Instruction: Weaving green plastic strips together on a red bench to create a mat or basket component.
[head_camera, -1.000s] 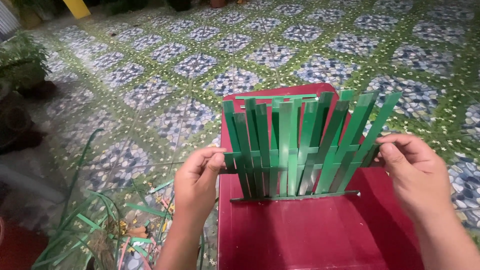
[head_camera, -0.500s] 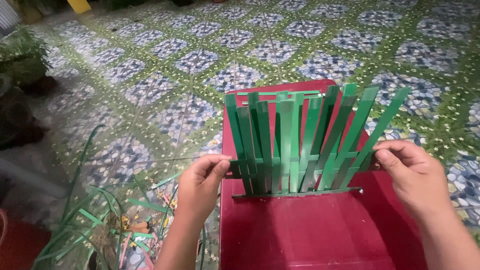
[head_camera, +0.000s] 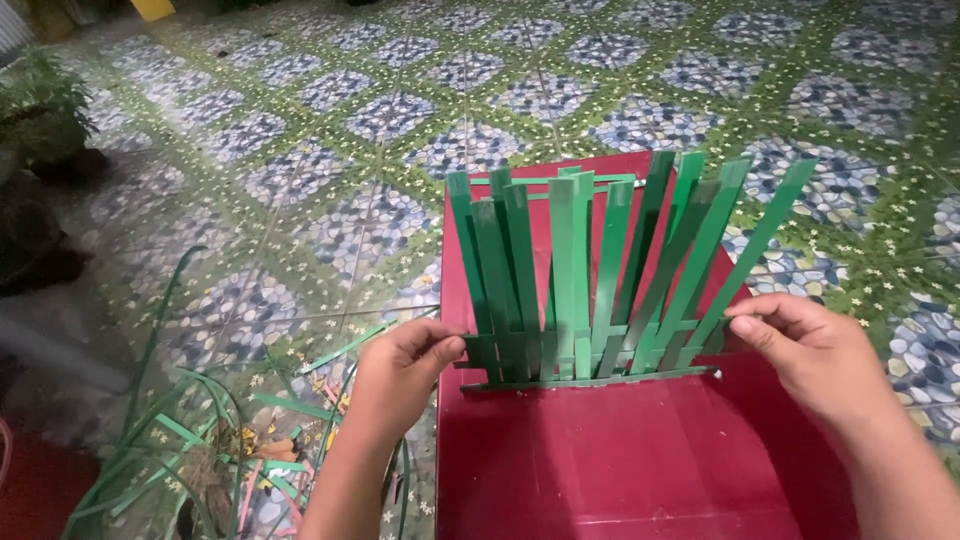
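Observation:
A woven piece of green strips (head_camera: 590, 290) stands upright on a dark red table top (head_camera: 620, 460), its loose upright strips fanning out toward the top. My left hand (head_camera: 405, 365) pinches its lower left edge. My right hand (head_camera: 805, 350) pinches the lower right edge, thumb and fingers closed on a horizontal strip. A flat green strip runs along the bottom of the piece where it meets the red surface.
A heap of loose green strips (head_camera: 200, 440) lies on the floor at the lower left, with a few pink and orange bits among it. The floor (head_camera: 400, 110) is patterned tile. A potted plant (head_camera: 45, 115) stands at the far left.
Both hands have kept their grip on the woven piece. The uprights on the right have leaned a bit further right, and the view has shifted slightly.

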